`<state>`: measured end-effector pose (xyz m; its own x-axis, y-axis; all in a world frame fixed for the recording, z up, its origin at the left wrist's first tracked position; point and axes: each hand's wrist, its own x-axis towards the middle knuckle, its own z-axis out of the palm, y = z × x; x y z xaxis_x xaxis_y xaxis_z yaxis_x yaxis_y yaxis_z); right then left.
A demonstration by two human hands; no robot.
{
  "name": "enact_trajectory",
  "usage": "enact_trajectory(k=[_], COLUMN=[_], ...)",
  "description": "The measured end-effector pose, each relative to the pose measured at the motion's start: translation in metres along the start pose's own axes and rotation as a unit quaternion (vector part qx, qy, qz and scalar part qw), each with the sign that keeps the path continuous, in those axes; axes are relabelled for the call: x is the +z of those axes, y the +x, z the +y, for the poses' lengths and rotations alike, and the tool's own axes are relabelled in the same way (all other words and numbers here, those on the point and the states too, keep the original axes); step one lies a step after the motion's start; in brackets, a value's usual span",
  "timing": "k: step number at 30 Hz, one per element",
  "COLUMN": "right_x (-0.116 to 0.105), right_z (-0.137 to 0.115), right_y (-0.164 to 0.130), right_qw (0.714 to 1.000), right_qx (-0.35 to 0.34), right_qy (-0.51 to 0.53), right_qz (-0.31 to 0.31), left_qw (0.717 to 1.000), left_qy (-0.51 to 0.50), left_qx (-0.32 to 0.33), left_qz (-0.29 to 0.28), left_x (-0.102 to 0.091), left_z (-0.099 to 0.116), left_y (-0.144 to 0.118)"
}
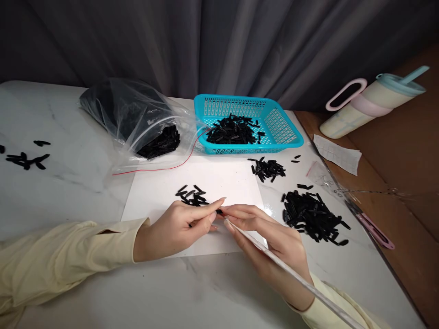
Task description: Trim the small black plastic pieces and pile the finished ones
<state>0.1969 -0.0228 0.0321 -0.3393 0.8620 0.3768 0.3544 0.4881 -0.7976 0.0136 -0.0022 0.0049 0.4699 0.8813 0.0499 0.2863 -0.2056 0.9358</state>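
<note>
Left grip: my left hand (174,228) is closed in a pinch, thumb and forefinger meeting on one small black piece (219,211) at the fingertips; the other fingers are curled under.
Right grip: my right hand (270,237) is closed around a thin pale rod (291,274), held like a pen, with its tip brought up against the pinched piece. Whether the tip is inside the piece or only touching it, I cannot tell.
Where the piece is: just above the white sheet (233,183), near that sheet's front edge, about midway across the surface (68,183).
Nearby stock: a small scatter of black pieces (192,195) lies on the sheet just behind my left fingertips; a larger heap (312,214) sits to the right of my right hand, and a smaller cluster (269,169) lies behind it, in front of the blue basket (284,125).
Doing it well, as I judge it: I should keep both wrists resting low on the surface so the tip does not wander, hold the piece by its sides so its end stays clear, and press lightly, since so small a part could flick out of the pinch.
Risk: my sleeve could brush the loose scatter.
</note>
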Motion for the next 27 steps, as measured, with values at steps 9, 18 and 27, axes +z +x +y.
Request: enact_trajectory(k=[9, 18, 27], right_x=[-0.0004, -0.0014, -0.0020], right_z=[-0.0002, -0.0004, -0.0014], right_y=[0.0012, 0.0007, 0.0012], right_qw=[1.000, 1.000, 1.000], right_qx=[0.006, 0.010, 0.013], right_qy=[0.003, 0.000, 0.004], right_qz=[-0.001, -0.004, 0.001], left_qw=[0.999, 0.998, 0.996], left_qy=[0.034, 0.046, 0.055], left_qx=[0.034, 0.043, 0.066], left_qz=[0.004, 0.001, 0.009], left_x=[-0.0003, -0.0006, -0.0004], left_z=[-0.0015, -0.0024, -0.0024], left_y=[-0.0002, -0.0005, -0.0003])
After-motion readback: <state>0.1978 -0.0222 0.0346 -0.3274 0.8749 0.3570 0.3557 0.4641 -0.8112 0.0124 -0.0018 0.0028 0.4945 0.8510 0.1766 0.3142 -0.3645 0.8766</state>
